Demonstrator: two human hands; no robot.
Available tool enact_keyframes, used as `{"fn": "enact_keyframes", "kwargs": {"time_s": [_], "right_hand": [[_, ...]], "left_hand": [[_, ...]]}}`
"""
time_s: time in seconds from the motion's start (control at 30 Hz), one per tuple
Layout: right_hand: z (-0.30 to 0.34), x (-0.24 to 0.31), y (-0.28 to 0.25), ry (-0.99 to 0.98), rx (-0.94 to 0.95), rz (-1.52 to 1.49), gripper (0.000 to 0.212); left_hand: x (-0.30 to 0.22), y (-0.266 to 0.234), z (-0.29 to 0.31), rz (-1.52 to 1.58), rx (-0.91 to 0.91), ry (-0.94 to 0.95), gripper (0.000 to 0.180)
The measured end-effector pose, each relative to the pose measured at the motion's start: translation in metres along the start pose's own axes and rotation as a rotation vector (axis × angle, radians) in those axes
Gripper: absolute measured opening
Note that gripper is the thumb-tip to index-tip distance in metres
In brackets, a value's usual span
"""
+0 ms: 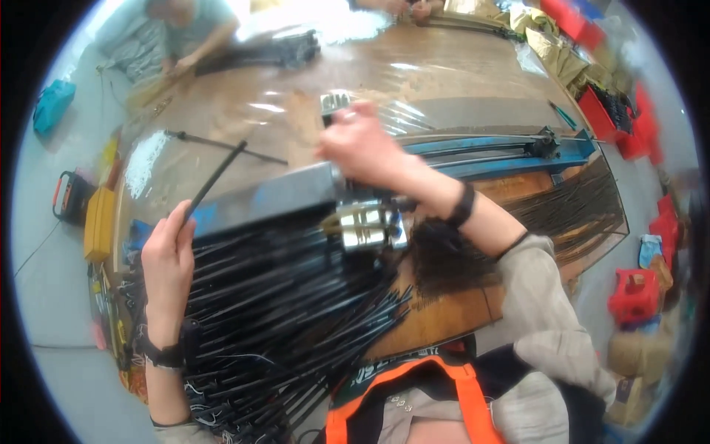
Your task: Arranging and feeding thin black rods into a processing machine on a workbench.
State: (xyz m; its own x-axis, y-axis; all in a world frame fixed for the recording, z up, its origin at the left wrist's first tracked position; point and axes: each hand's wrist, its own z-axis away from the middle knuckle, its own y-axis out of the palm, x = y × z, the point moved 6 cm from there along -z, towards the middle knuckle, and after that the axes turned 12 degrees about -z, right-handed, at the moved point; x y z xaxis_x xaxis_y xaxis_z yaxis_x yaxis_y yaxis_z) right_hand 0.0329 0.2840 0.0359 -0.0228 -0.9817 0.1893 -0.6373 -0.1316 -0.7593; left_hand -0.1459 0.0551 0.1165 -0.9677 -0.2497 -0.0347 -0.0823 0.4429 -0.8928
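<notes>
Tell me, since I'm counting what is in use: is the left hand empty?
No, the left hand is closed around one thin black rod that angles up and away over the pile of black rods.

Beige sleeves, black wristbands, orange vest straps

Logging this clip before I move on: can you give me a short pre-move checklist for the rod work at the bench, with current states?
1. Left hand grips a thin black rod: ok.
2. Rod tip points clear of the right hand: ok.
3. Right hand closed on a small metal part: ok, but the exact grip is blurred.
4. Metal clamp fitting seated on the grey bar: cannot tell.
5. Pile of black rods stays on the bench: ok.
</notes>
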Motion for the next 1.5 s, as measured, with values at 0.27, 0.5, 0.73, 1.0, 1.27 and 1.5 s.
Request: {"fn": "enact_keyframes", "kwargs": {"time_s": [0.27, 0.5, 0.73, 1.0, 1.27, 1.5], "right_hand": [[0.173, -0.093, -0.137, 0.304, -0.136, 0.434, 0.005], [0.227, -0.118, -0.177, 0.398, -0.142, 0.42, 0.005], [0.235, -0.133, -0.166, 0.426, -0.23, 0.348, 0.008], [0.248, -0.14, -0.165, 0.468, -0.242, 0.348, 0.011], [0.247, -0.138, -0.166, 0.476, -0.249, 0.355, 0.01], [0.234, -0.1, -0.157, 0.398, -0.195, 0.364, 0.025]], "left_hand": [[0.011, 0.059, 0.0, -0.13, 0.204, 0.086, 0.025], [-0.079, 0.143, -0.064, 0.05, 0.132, 0.366, 0.016], [-0.076, 0.143, -0.057, 0.1, 0.105, 0.311, 0.02], [-0.088, 0.133, -0.069, 0.07, 0.036, 0.37, 0.023], [-0.075, 0.166, -0.063, 0.104, 0.309, 0.304, 0.025], [-0.081, 0.162, -0.066, 0.156, 0.223, 0.348, 0.023]]}}
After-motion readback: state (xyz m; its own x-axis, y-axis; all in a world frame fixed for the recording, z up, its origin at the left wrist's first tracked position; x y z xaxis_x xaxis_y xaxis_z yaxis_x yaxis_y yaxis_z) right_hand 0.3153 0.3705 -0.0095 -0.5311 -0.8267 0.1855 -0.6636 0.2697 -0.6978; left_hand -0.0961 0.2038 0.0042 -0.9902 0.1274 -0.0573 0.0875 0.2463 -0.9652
